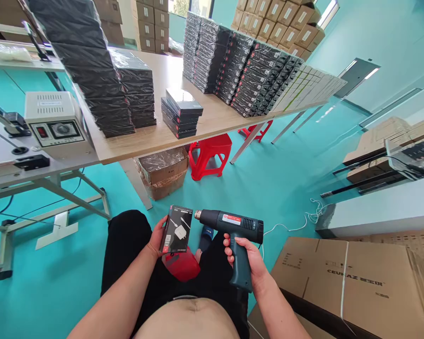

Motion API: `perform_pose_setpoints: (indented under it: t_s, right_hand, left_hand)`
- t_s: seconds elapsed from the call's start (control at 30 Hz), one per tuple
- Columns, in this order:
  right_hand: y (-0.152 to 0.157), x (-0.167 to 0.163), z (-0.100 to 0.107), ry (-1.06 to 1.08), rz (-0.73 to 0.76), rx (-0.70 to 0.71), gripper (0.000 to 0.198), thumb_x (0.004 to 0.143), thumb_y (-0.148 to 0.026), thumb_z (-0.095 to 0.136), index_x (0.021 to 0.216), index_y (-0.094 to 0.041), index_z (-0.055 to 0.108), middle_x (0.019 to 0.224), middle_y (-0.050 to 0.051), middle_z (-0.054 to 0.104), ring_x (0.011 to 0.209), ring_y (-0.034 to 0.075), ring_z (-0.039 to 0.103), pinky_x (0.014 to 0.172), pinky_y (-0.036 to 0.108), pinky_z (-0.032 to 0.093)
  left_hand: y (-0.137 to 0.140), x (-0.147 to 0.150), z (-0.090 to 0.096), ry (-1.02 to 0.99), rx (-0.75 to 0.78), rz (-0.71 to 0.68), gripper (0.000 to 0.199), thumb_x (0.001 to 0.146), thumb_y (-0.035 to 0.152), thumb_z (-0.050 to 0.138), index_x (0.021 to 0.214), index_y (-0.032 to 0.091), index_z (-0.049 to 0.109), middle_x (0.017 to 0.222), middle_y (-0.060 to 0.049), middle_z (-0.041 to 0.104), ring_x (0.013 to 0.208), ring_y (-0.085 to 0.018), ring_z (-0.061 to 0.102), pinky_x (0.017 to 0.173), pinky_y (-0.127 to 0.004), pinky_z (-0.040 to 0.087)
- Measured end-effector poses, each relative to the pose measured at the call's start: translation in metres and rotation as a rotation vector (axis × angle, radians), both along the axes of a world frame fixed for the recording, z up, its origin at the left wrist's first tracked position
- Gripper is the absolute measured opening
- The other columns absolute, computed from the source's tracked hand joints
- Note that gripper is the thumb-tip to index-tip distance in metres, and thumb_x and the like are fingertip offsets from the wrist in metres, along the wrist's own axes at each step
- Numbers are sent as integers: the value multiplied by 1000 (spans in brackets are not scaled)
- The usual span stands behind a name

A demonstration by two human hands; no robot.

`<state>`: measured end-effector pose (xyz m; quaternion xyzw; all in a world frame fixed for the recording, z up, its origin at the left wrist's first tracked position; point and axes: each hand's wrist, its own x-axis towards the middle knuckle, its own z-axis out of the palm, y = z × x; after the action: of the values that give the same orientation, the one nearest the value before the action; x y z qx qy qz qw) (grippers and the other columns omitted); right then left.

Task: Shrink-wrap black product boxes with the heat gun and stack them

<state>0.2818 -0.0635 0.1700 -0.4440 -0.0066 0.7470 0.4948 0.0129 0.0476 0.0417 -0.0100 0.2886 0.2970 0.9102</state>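
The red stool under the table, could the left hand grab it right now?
Probably not. The left hand is full, holding a small black box, and the red stool sits far off across open floor under the wooden table. Nothing blocks the way, but it looks beyond arm's reach.

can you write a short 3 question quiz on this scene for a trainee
1. True or false: the right hand grips a heat gun.
2. What does the left hand hold? A) a small black product box B) a red stool C) a cable
3. Fill in: the heat gun's nozzle points toward the ____.

Key: 1 true; 2 A; 3 box.
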Motion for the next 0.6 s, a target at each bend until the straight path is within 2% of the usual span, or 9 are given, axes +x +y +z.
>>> perform_pose_setpoints:
  t_s: [0.23,0.43,0.5,0.6]
  right_hand:
    - [8,-5,5,-16,32,3,28,77,-26,58,100,-13,64,83,5,65,64,10,57,54,20,48]
    - [21,-24,14,-107,87,64,27,76,-27,58,98,-12,65,80,5,65,62,10,59,52,19,48]
    - [21,-28,23,-205,186,145,27,76,-27,58,98,-12,65,80,6,67,61,12,60,52,21,48]
    - [19,-31,39,-346,509,237,28,73,-25,62,98,-11,65,79,8,68,57,15,61,49,25,47]
  left_hand:
    - [-2,2,2,42,-20,-38,48,79,51,56,101,10,65,81,-16,72,80,-33,69,77,-45,53]
    - [-4,4,7,45,-26,-83,47,80,50,55,103,9,64,82,-16,72,78,-33,69,74,-44,54]
    - [-4,4,8,59,-32,-81,47,81,50,54,103,10,64,81,-16,72,79,-33,69,73,-45,54]
    - [-3,4,10,75,-45,-70,47,80,50,54,102,10,65,79,-15,72,79,-33,70,73,-45,54]
